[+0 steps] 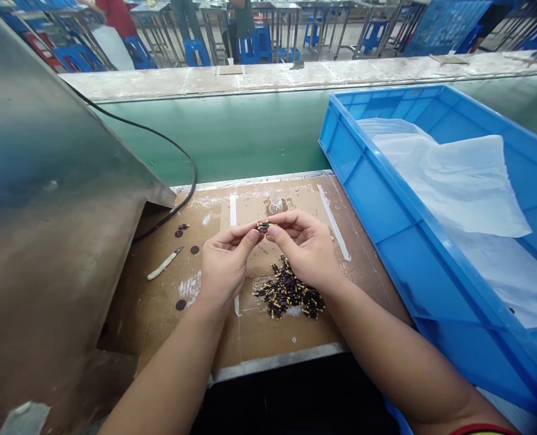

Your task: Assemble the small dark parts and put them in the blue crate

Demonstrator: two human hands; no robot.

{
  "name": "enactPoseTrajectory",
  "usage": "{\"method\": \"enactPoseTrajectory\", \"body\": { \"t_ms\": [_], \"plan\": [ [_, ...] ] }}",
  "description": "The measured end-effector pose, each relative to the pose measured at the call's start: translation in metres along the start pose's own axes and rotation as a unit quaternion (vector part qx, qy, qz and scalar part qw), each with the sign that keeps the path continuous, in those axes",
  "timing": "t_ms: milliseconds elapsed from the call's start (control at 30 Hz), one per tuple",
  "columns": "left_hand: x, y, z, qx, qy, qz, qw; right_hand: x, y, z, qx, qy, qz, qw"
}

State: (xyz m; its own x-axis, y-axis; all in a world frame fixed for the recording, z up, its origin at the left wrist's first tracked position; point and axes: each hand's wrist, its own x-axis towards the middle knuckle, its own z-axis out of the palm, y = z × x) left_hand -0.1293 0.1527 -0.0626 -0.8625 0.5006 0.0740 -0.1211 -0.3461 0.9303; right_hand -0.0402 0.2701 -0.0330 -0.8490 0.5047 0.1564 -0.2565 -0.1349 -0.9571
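Together, our left hand (225,260) and right hand (307,244) are pinching a small dark-and-yellow piece (263,226) above the desk (259,350), leaving open cardboard toward its near edge.

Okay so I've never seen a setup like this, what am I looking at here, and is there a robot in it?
There's no robot: these are a person's bare hands, in one picture from a camera worn on their head, looking forward and down. The left hand and right hand pinch a small dark and yellow piece between their fingertips. Below is a pile of similar pieces on cardboard. To the left lie a white-handled knife and a few dark discs; beyond the hands is a small clear cup. A blue crate with white sheeting stands to the right, a large metal panel to the left.
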Motion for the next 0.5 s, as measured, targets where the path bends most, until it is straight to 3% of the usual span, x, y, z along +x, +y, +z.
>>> {"method": "enactPoseTrajectory", "body": {
  "t_ms": [100,333,500],
  "plan": [
    [0.0021,0.0009,-0.0007,-0.002,0.009,-0.004,1.0,0.0003,0.0034,-0.0003,0.0,-0.001,-0.007,1.0],
    [0.0044,0.008,0.0016,-0.153,0.026,-0.095,0.983,-0.0003,0.0037,0.0001,-0.032,0.015,-0.064,0.997],
    [0.004,0.0084,-0.0008,-0.174,0.023,-0.087,0.981,-0.0023,0.0065,0.0019,-0.085,0.016,-0.109,0.99]
  ]
}}
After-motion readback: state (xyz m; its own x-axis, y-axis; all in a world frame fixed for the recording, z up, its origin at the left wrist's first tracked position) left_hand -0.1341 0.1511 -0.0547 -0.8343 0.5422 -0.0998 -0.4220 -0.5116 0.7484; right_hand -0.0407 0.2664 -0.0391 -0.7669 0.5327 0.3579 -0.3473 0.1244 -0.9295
